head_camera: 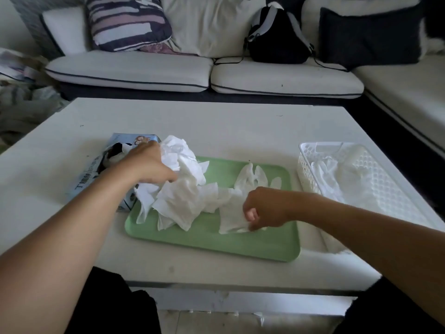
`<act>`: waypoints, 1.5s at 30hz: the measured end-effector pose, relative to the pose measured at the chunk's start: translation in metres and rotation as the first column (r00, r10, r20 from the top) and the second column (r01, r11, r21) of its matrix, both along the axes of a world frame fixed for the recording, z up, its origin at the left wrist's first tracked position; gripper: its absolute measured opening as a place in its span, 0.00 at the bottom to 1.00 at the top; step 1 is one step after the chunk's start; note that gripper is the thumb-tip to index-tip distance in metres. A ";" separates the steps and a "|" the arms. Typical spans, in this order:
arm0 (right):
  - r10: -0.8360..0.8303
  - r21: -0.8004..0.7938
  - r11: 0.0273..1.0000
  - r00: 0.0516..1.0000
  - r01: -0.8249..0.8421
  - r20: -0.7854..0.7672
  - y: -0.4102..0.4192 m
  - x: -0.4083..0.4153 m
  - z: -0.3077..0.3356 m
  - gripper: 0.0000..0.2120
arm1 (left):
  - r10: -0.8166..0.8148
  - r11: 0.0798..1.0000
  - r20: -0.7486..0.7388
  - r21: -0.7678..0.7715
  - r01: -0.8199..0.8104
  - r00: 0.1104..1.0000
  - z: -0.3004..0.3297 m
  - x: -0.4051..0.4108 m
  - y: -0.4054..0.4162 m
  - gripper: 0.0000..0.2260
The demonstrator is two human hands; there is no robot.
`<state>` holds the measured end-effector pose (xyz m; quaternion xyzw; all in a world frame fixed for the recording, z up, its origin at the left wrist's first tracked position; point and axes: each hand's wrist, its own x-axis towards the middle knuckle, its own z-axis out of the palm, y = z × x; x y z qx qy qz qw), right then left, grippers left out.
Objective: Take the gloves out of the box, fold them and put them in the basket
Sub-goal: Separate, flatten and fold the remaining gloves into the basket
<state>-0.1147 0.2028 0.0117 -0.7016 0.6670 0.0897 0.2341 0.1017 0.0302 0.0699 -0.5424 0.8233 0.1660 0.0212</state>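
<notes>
Bare tabletop [192, 121] beyond tray [212, 239]

White table [216, 116]; behind it white sofa [168, 71] holding striped pillow [127, 22], black backpack [277, 37], dark cushion [368, 34].

This is a home living room. A white L-shaped sofa [204, 71] with dark piping fills the back and turns down the right side, carrying a striped throw pillow [127, 22], a dark cushion [368, 34] and a black backpack [277, 37]. In front of it stands a low white coffee table [216, 116], seen from a seated position. Crumpled cloth or laundry [24, 102] lies heaped at the left edge.
</notes>
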 end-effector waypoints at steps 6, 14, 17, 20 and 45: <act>-0.095 0.231 0.971 0.988 0.066 0.119 0.010 -0.017 0.026 0.14 | -0.081 0.982 -0.443 -0.186 -0.003 0.893 0.000 -0.016 0.009 0.09; -0.228 -0.196 0.955 0.973 0.221 -0.013 -0.017 -0.028 -0.014 0.33 | 0.007 0.862 -0.563 0.423 0.281 0.826 -0.043 -0.067 0.066 0.11; -0.203 -0.175 0.968 0.973 0.182 -0.111 -0.021 -0.034 -0.012 0.31 | -0.137 0.834 -0.487 0.414 0.366 0.863 -0.056 -0.070 0.069 0.11; -0.196 -0.192 0.967 0.972 0.169 -0.131 -0.030 -0.039 -0.010 0.26 | -0.480 0.759 -0.291 0.336 0.558 0.828 -0.059 -0.065 0.068 0.12; -0.345 0.018 0.680 0.299 0.733 0.890 -0.035 -0.025 0.025 0.16 | 0.209 0.755 -0.689 0.565 0.333 0.694 -0.020 -0.048 0.041 0.25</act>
